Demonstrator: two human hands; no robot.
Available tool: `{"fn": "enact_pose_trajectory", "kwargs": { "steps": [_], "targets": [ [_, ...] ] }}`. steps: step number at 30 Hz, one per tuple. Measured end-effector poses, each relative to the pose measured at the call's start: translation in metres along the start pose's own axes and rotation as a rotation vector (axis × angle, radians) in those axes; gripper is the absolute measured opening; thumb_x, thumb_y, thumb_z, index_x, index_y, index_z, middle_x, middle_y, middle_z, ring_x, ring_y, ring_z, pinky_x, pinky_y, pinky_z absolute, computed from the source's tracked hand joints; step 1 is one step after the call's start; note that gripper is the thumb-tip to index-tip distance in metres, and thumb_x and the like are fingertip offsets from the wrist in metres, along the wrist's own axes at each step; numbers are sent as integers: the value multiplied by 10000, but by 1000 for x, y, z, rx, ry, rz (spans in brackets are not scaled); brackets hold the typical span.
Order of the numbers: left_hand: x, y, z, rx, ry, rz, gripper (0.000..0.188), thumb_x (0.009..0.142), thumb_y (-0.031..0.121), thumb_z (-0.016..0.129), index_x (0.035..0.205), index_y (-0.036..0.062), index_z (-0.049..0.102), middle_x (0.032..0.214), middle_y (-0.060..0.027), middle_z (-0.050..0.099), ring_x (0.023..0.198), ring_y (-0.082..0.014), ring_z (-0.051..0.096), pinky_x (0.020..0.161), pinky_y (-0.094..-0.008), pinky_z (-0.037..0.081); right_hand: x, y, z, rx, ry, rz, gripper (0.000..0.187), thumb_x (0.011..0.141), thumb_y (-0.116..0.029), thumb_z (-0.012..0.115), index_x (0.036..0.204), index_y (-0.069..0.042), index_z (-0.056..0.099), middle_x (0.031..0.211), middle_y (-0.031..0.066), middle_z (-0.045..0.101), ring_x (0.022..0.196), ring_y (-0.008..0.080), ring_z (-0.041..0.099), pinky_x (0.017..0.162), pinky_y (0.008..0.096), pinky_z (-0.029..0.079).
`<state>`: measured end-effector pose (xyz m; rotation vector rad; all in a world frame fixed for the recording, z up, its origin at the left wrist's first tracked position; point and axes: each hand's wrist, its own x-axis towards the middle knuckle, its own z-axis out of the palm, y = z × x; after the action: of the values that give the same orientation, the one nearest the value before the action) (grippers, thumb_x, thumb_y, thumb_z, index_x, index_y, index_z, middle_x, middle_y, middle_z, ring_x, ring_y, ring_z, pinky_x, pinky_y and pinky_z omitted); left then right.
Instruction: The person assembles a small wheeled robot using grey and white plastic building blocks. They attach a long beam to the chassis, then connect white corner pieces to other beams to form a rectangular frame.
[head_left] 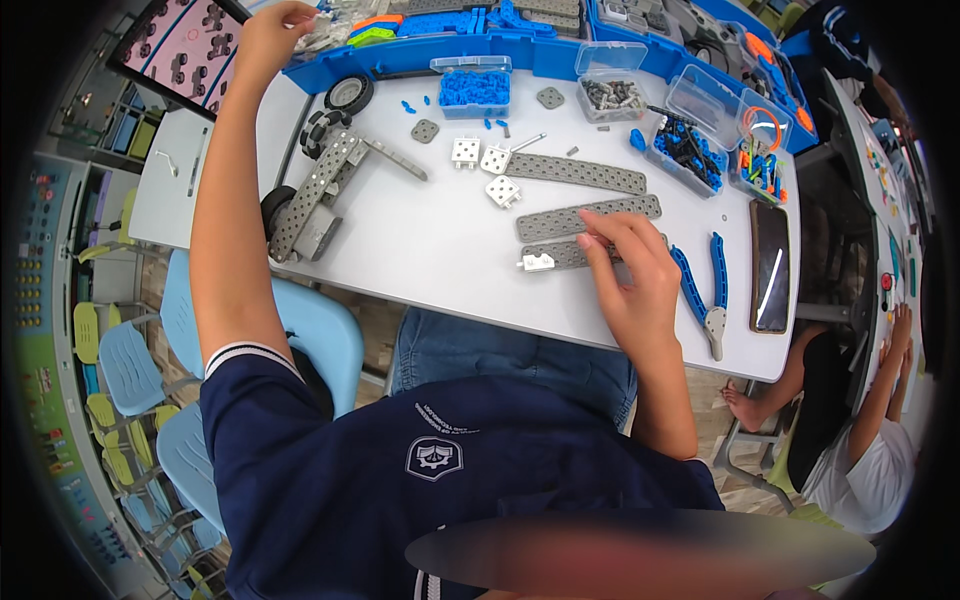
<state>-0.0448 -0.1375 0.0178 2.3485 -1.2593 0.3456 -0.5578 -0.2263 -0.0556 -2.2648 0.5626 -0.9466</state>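
My right hand (640, 285) is over the grey perforated beams at the front of the table. Its thumb and index fingertips are a little apart, near a middle beam (560, 222) and a lower beam (570, 257) with a white connector (537, 262) at its left end. Far left, my left hand (275, 32) reaches to clear bags (335, 28) by the blue tray. Its fingers are bent close together; what they hold, if anything, is too small to make out. A third beam (585, 172) lies behind, beside white cube connectors (495, 158) and a small screwdriver (528, 142).
A wheeled grey assembly (325, 190) stands at left, beside a screen (180, 50). Blue pegs fill a clear box (475, 90). More open parts boxes (685, 150) stand at right. Blue-handled pliers (712, 310) and a phone (769, 265) lie near the right edge. Another person sits at far right.
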Motion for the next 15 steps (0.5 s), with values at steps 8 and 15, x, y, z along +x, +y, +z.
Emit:
{"fn": "enact_pose_trajectory", "kwargs": {
  "steps": [8,15],
  "targets": [
    [-16,34,-10,353,-34,366,173,861,97,716,1028,92,757,965,-96,759,883,-300,689,792,-388,536,-1,2,1,-33,4,-47,225,870,9,742,1094,-17,747,951,111,697,819,197,684,744,293,541],
    [-71,116,-20,-18,136,402,175,889,104,714,1059,88,756,990,-80,753,872,-199,680,797,-313,512,-1,3,3,-5,20,-49,207,862,-17,740,1069,-6,725,945,129,659,850,303,639,753,380,515]
  ]
}}
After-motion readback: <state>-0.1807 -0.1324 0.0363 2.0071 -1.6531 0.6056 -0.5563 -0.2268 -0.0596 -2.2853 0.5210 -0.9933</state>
